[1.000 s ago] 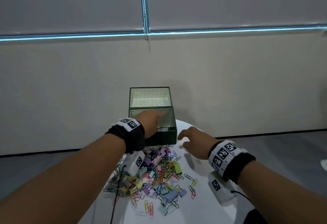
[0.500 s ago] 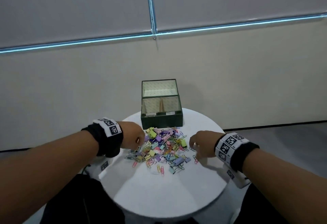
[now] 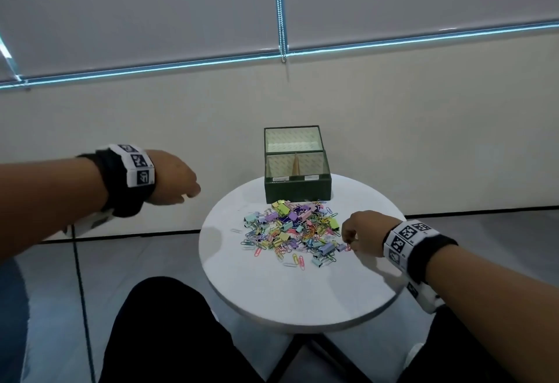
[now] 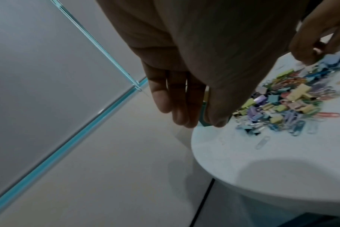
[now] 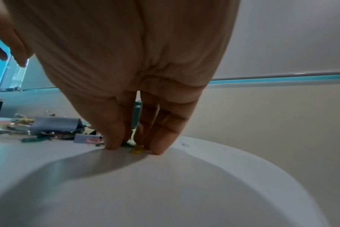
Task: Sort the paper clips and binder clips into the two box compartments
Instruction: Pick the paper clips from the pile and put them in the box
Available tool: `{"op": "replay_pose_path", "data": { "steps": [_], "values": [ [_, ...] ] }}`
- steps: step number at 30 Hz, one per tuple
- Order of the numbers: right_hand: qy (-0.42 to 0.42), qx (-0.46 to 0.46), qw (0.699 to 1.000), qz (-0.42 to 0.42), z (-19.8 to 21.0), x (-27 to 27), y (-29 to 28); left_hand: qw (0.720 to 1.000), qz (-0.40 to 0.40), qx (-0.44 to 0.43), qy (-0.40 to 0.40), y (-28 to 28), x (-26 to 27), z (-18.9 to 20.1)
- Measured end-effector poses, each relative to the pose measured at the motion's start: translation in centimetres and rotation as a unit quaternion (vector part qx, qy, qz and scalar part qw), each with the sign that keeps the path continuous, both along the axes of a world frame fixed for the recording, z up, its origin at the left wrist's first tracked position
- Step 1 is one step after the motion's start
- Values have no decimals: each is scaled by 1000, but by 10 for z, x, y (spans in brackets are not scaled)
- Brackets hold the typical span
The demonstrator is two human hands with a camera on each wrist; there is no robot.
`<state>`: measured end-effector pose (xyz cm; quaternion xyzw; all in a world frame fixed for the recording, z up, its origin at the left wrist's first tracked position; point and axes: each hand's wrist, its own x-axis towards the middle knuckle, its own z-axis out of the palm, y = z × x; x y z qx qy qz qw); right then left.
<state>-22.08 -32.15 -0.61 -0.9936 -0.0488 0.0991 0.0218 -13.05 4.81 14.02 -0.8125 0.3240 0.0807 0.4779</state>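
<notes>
Pastel wire and folded sheet metal make up the pile (image 3: pixel 290 231) on the white tabletop (image 3: pixel 302 292), just left of the right hand (image 3: pixel 360 236) and heaped against the near wall of the green box (image 3: pixel 298 192). We judge the paper clips (image 3: pixel 295 260) light, thin and springy, lying flat and apt to slide or hook into one another; they are best taken by a fingertip pinch at a loop end, or dragged free first. The binder clips (image 3: pixel 282 208) look stiffer and bulkier, and should lift cleanly by the folded body or the wire handles.

The right hand has its fingertips (image 5: pixel 115 144) pressed down on the tabletop at the pile's near right edge, with a small yellow clip (image 5: pixel 137 150) and a green one between them; whether either is actually pinched we cannot tell. The left hand (image 3: pixel 172 180) hangs off the tabletop, well to the left of the pile, fingers loosely extended and together, holding nothing.

The left wrist view hides most of the box behind the fingers. The box floors are hard to read through the glass, so we cannot confirm any contents. The small labels on its front wall are illegible.
</notes>
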Motion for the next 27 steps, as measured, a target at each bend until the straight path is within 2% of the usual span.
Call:
{"op": "replay_pose_path", "data": {
  "steps": [5, 7, 9, 12, 15, 17, 20, 27],
  "values": [
    [3, -8, 1000, -22, 4, 2, 5, 995, -13, 49, -86, 28, 25, 53],
    [8, 1, 999, -35, 5, 5, 7, 992, -12, 52, -112, 35, 32, 61],
    [15, 13, 999, -37, 5, 9, 7, 994, 27, -1, -101, 29, 35, 43],
    [27, 25, 998, -46, 8, 15, 8, 988, 53, -148, -3, 0, 30, -20],
    [43, 34, 998, -35, 8, 19, 9, 952, 52, -283, 102, -29, 16, -81],
    [56, 47, 997, -25, 7, 19, 8, 924, 62, -349, 144, -40, 8, -107],
    [52, 53, 997, -22, 5, 20, 6, 905, 74, -384, 169, -48, 2, -129],
    [58, 47, 997, -7, 6, 28, 2, 897, 44, -412, 152, -54, 0, -141]
  ]
}}
